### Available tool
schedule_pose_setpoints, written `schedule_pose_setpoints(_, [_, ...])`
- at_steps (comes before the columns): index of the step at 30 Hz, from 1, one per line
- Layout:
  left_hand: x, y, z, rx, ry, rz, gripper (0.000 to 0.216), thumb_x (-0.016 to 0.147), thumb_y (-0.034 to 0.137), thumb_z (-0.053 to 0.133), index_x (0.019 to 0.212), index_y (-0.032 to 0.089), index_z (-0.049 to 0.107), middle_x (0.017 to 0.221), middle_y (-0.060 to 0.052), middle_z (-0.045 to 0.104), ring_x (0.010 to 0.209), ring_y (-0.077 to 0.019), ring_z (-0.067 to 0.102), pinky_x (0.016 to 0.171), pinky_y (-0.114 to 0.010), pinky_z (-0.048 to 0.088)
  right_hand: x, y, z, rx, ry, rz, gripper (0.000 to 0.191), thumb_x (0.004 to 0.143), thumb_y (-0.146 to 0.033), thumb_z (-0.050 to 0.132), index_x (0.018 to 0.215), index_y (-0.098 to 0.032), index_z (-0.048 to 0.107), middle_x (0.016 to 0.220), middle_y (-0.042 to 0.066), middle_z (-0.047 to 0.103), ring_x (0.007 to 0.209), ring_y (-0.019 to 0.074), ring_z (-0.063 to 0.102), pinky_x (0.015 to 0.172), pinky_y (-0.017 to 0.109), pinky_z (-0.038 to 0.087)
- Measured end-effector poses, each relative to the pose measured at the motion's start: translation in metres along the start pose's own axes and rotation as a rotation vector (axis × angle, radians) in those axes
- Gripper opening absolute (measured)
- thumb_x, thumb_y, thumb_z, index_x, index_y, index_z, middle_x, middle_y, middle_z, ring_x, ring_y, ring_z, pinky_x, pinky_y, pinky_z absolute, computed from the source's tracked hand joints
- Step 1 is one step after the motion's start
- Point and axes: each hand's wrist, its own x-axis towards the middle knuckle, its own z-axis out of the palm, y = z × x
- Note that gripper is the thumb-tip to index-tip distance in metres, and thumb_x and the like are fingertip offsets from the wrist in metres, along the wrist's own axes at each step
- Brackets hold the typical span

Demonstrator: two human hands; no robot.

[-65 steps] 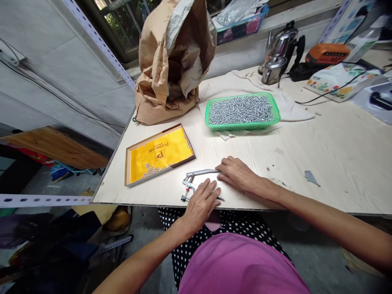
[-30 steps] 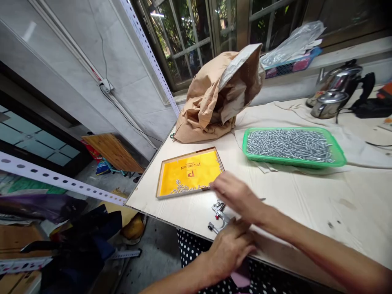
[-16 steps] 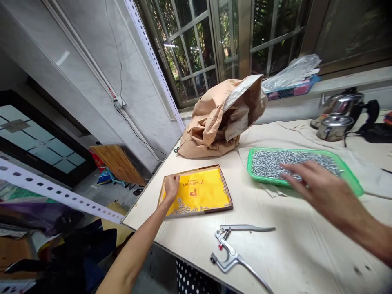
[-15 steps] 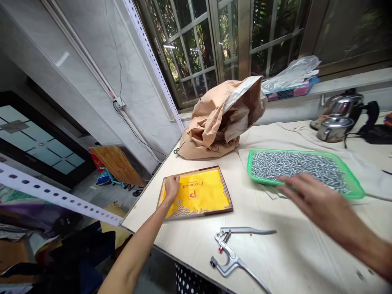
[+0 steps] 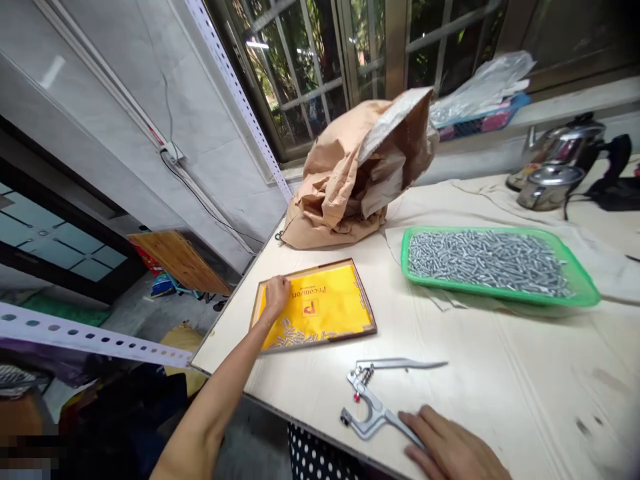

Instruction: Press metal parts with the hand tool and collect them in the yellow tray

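Note:
My left hand (image 5: 277, 293) is closed over the left side of a shallow brown-rimmed tray (image 5: 371, 313). Whatever its fingers pinch, if anything, is hidden. The tray is lined with a yellow printed sheet (image 5: 333, 310), and small silvery metal pieces (image 5: 290, 337) lie along its near edge. At the lower right, my right hand (image 5: 447, 443) has its fingers and thumb around the lower handle of grey metal hand-press pliers (image 5: 373, 420). The pliers lie on the table with their jaw towards the left and the upper handle spread away.
A green plastic basket (image 5: 500, 291) full of small metal pieces stands at the right. Behind the tray slumps a brown paper sack (image 5: 345, 180). A steel kettle (image 5: 570, 143) and small pot (image 5: 547, 187) stand at the back right. The table's edge (image 5: 270, 403) runs along the near left.
My right hand has moved from beside the green basket down to the pliers and closed on their lower handle. The left hand remains at the tray. The view has shifted slightly.

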Motion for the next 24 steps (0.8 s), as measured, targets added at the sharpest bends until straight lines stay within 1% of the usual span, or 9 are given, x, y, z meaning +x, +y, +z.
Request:
schedule_pose_setpoints(3, [-0.050, 0.012, -0.011, -0.094, -0.122, 0.102, 0.024, 0.083, 0.029, 0.053, 0.080, 0.012, 0.069, 0.071, -0.004, 0.069, 0.063, -0.0145, 0.062, 0.057, -0.021, 0.041, 0.012, -0.013, -0.012, -0.011, -0.056, 0.064, 0.021, 0.094, -0.016, 0.041, 0.098, -0.023, 0.061, 0.085, 0.006, 0.063, 0.070, 0.0198, 0.062, 0.061, 0.031, 0.052])
schedule_pose_setpoints(4, [-0.071, 0.016, -0.014, -0.154, -0.188, 0.137, 0.026, 0.082, 0.034, 0.053, 0.080, 0.013, 0.069, 0.066, -0.002, 0.066, 0.057, -0.0127, 0.060, 0.055, -0.020, 0.041, 0.015, -0.016, -0.015, -0.007, -0.098, 0.084, 0.021, 0.094, -0.014, 0.040, 0.093, -0.022, 0.060, 0.083, 0.006, 0.061, 0.071, 0.0197, 0.061, 0.062, 0.032, 0.051])
schedule_pose_setpoints(6, [-0.115, 0.023, -0.019, -0.359, -0.355, 0.192, 0.027, 0.079, 0.038, 0.057, 0.078, 0.013, 0.067, 0.056, 0.001, 0.060, 0.050, -0.0110, 0.056, 0.052, -0.020, 0.041, 0.020, -0.017, -0.021, -0.006, -0.148, 0.094, 0.021, 0.093, -0.012, 0.040, 0.087, -0.020, 0.058, 0.081, 0.005, 0.058, 0.074, 0.0192, 0.058, 0.065, 0.032, 0.048])
schedule_pose_setpoints(9, [-0.172, 0.028, -0.021, -0.574, -0.590, 0.130, 0.027, 0.074, 0.040, 0.063, 0.080, 0.013, 0.063, 0.054, 0.003, 0.057, 0.045, -0.0098, 0.053, 0.048, -0.020, 0.041, 0.021, -0.016, -0.027, -0.044, -0.179, 0.092, 0.019, 0.093, -0.010, 0.042, 0.084, -0.019, 0.056, 0.081, 0.005, 0.056, 0.075, 0.0178, 0.054, 0.065, 0.029, 0.043])
schedule_pose_setpoints(11, [-0.195, 0.027, -0.016, -0.639, -0.690, 0.057, 0.028, 0.071, 0.041, 0.065, 0.079, 0.014, 0.061, 0.056, 0.003, 0.058, 0.044, -0.0095, 0.052, 0.045, -0.020, 0.041, 0.020, -0.015, -0.030, -0.081, -0.196, 0.092, 0.018, 0.093, -0.011, 0.043, 0.083, -0.018, 0.057, 0.082, 0.005, 0.056, 0.074, 0.0171, 0.052, 0.063, 0.029, 0.040])
schedule_pose_setpoints(13, [-0.208, 0.025, -0.008, -0.644, -0.746, 0.008, 0.030, 0.070, 0.042, 0.067, 0.078, 0.014, 0.061, 0.055, 0.004, 0.056, 0.043, -0.0090, 0.051, 0.043, -0.020, 0.040, 0.017, -0.014, -0.033, -0.113, -0.204, 0.090, 0.018, 0.093, -0.011, 0.044, 0.083, -0.018, 0.057, 0.081, 0.005, 0.056, 0.072, 0.0167, 0.050, 0.061, 0.028, 0.036])
schedule_pose_setpoints(17, [-0.216, 0.024, 0.006, -0.562, -0.795, -0.007, 0.033, 0.068, 0.045, 0.070, 0.075, 0.013, 0.064, 0.049, 0.006, 0.050, 0.040, -0.0062, 0.041, 0.039, -0.018, 0.031, 0.013, -0.013, -0.038, -0.140, -0.217, 0.101, 0.019, 0.093, -0.011, 0.044, 0.084, -0.017, 0.059, 0.081, 0.005, 0.056, 0.072, 0.0163, 0.048, 0.061, 0.029, 0.032])
schedule_pose_setpoints(20, [-0.220, 0.027, 0.010, -0.523, -0.847, -0.020, 0.037, 0.066, 0.048, 0.072, 0.073, 0.012, 0.065, 0.047, 0.007, 0.049, 0.039, -0.0051, 0.036, 0.038, -0.018, 0.026, 0.011, -0.011, -0.038, -0.141, -0.206, 0.102, 0.019, 0.094, -0.011, 0.044, 0.083, -0.017, 0.059, 0.081, 0.005, 0.056, 0.072, 0.0158, 0.047, 0.061, 0.029, 0.031])
schedule_pose_setpoints(24, [-0.223, 0.030, 0.009, -0.482, -0.869, -0.040, 0.039, 0.065, 0.050, 0.072, 0.072, 0.012, 0.065, 0.047, 0.007, 0.048, 0.038, -0.0050, 0.035, 0.037, -0.019, 0.025, 0.010, -0.009, -0.036, -0.121, -0.184, 0.110, 0.020, 0.094, -0.012, 0.043, 0.084, -0.017, 0.059, 0.081, 0.004, 0.055, 0.072, 0.0154, 0.046, 0.061, 0.029, 0.030])
